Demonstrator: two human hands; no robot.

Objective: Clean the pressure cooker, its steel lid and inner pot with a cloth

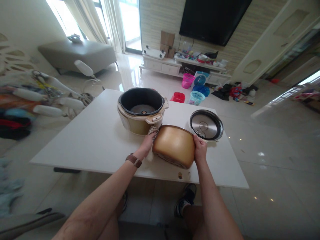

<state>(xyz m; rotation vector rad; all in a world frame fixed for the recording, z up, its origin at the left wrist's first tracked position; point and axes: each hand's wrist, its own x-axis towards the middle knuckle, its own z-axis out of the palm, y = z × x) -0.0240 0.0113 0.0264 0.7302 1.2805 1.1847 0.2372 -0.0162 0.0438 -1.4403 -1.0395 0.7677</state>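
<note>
A gold rice cooker inner pot (174,145) is tilted over the table, its outer side and base edge toward me; its inside faces away. My right hand (200,149) grips it at the right side of the rim. My left hand (148,142) is closed around a crumpled patterned cloth (153,131) at the pot's left side. Just behind, to the left, stands the cooker body (135,124), uncovered, with a dark interior. The round lid (207,126) lies to the right with its metal underside up.
Everything sits on a white table (100,143). Beyond it on the floor are a red bucket (178,97), a pale blue basket (196,98) and a pink basket (188,80). A cluttered TV cabinet (160,66) lines the wall. A lamp-like fixture (50,111) is at left.
</note>
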